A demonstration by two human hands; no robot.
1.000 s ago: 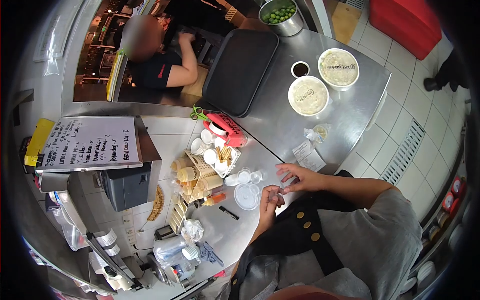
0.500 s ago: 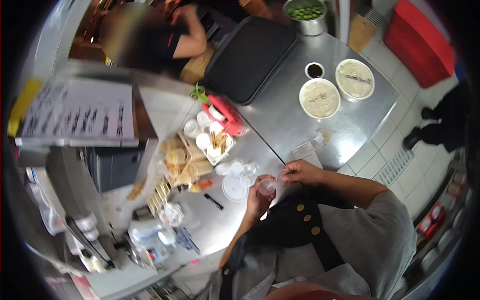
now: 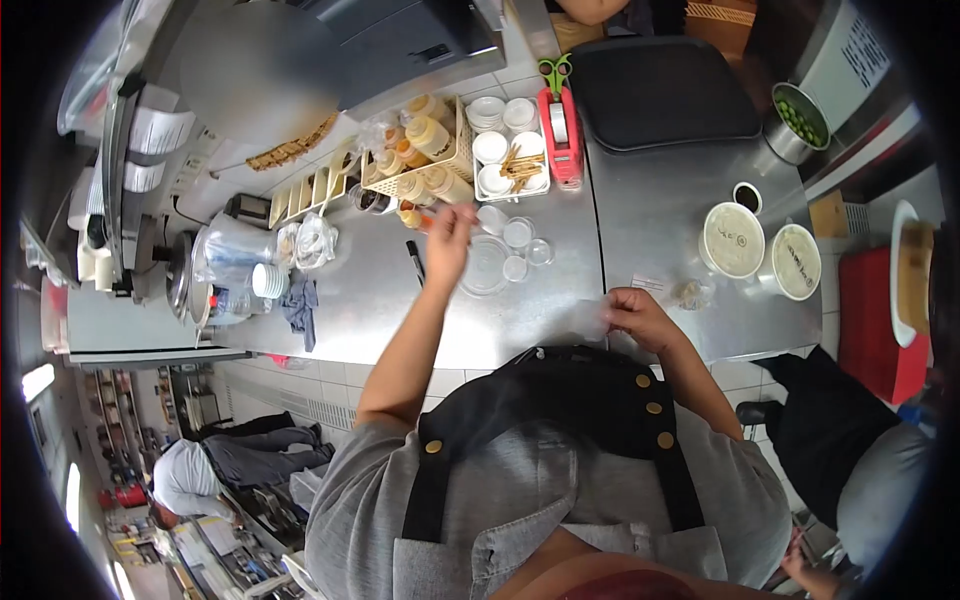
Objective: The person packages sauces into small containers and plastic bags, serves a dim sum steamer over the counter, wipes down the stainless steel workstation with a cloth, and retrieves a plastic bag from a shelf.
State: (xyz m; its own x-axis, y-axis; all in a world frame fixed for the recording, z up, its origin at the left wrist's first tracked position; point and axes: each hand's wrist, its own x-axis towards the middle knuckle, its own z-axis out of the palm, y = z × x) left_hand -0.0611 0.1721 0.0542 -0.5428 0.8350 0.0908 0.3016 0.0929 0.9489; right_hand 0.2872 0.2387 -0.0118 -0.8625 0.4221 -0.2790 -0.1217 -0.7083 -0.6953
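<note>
- Your right hand (image 3: 637, 320) pinches a blurred translucent item (image 3: 576, 320) above the near side of the desk (image 3: 352, 292).
- Your left hand (image 3: 451, 238) reaches beside clear portion cups (image 3: 519, 233); grip cannot be told.
- Step, as judged: reaching; calls for clearance around those cups.

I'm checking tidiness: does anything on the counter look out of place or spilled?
No spill shows. Slightly untidy: the blue-grey cloth lies crumpled, not folded, beside the stack of pale cups near the front edge of the counter, and the black marker lies loose.
</note>
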